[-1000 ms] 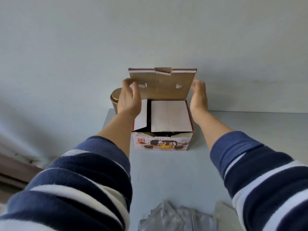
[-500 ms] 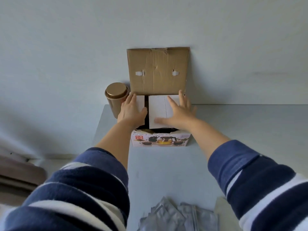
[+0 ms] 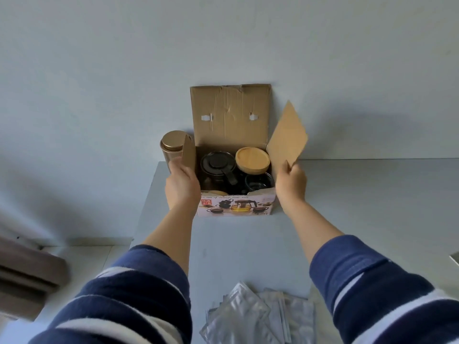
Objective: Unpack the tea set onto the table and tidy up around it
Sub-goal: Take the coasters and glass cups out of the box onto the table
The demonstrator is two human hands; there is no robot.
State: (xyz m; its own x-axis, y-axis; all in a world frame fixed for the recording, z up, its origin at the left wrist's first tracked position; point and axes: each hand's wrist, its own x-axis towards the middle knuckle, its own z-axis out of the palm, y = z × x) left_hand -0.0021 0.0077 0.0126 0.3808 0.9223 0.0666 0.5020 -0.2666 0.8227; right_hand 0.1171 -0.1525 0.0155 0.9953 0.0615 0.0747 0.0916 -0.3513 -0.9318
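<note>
Both hands raised at the box, one per side flap. Left hand [image 3: 182, 187] at 9 o'clock of the box, fingers curled round the left side flap [image 3: 188, 153], flap held nearly upright, edge-on to camera. Right hand [image 3: 290, 183] at 3 o'clock, thumb and fingers pinched on the lower corner of the right side flap [image 3: 286, 135], flap swung outward and tilted away to the right. Striped sleeves, navy and white, pushed back to mid-forearm.

Nearest, at 6 o'clock on the table [image 3: 248, 252]: loose heap of silver foil pouches [image 3: 248, 316], overlapping; count cannot be told.

Farther, at 12 o'clock: tea set box [image 3: 236, 206], cardboard, printed front panel facing camera, long axis running left–right, back against the wall [image 3: 223, 33]. Opening points up. Rear lid flap [image 3: 229, 114] stood vertical against the wall, two small slots in it.

Contents, all dark and close-packed: one black teapot [image 3: 217, 166] at left, round lid up, handle angled toward 5 o'clock. One round wooden lid [image 3: 252, 158] at right rear, tilted slightly, resting over something dark. One dark glass cup rim [image 3: 258, 183] at right front. More below, too dim to count.

Outside the box, at 10 o'clock, touching or just beside its left wall: one gold tin canister [image 3: 171, 147], upright, lid on, partly hidden by the left flap.
</note>
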